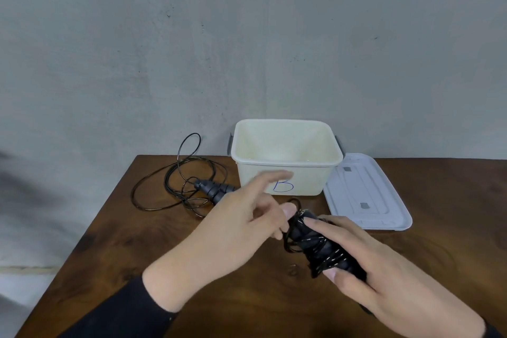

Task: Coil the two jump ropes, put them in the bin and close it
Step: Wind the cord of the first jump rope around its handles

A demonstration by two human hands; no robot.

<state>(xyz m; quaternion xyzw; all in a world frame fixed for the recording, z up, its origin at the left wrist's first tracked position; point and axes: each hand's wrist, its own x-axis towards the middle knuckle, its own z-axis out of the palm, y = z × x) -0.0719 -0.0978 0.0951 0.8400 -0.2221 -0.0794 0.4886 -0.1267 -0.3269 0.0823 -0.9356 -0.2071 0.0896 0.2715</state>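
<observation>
My right hand (384,266) grips a black jump rope (315,244) by its handles, with the cord wound around them. My left hand (247,222) is at the bundle's upper end, thumb and lower fingers pinching the cord there, index finger stretched out. A second black jump rope (192,186) lies loose on the table to the left, cord in wide loops and handles side by side. The cream bin (285,173), marked with a blue "B", stands open and empty at the table's back. Its pale lid (365,195) lies flat to the bin's right.
A dark wooden table (137,250) carries everything; its left edge runs diagonally and its back edge meets a grey concrete wall (247,35). One loop of the loose rope rises against the wall behind the table.
</observation>
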